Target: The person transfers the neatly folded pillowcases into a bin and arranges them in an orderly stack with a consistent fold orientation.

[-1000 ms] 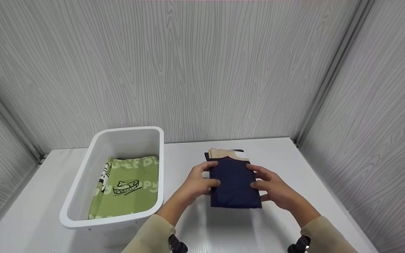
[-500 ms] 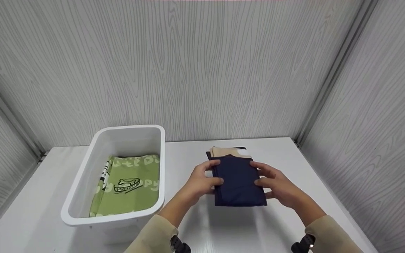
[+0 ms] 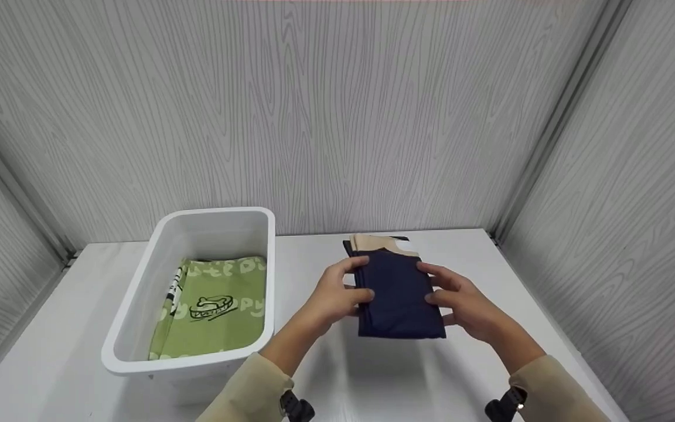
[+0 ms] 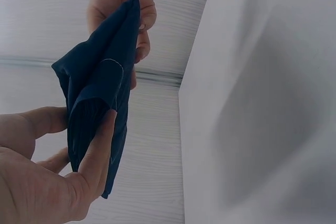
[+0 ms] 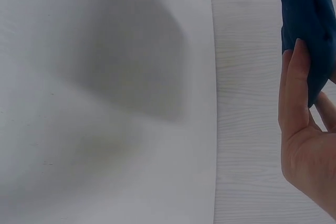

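A folded navy garment (image 3: 399, 299) with a beige and white band at its far end is held above the white table. My left hand (image 3: 334, 296) grips its left edge, with the thumb on top and other fingers beneath. On the opposite edge, my right hand (image 3: 463, 305) holds it the same way. The left wrist view shows the navy garment (image 4: 100, 82) edge-on, its layers and a curved pale seam visible between both hands. Only part of the garment (image 5: 307, 24) appears in the right wrist view, against the right hand's fingers (image 5: 296, 87).
To the left stands a white plastic bin (image 3: 116, 334), with a folded green printed cloth (image 3: 226, 328) lying inside. The white table (image 3: 308, 258) meets a grey wood-grain wall (image 3: 337, 117) at the back. Another panel (image 3: 636, 234) rises on the right.
Both hands have carried the navy garment slightly to the right, then a little upward and away in the head view. Their grip looks the same, and the bin stays in place.
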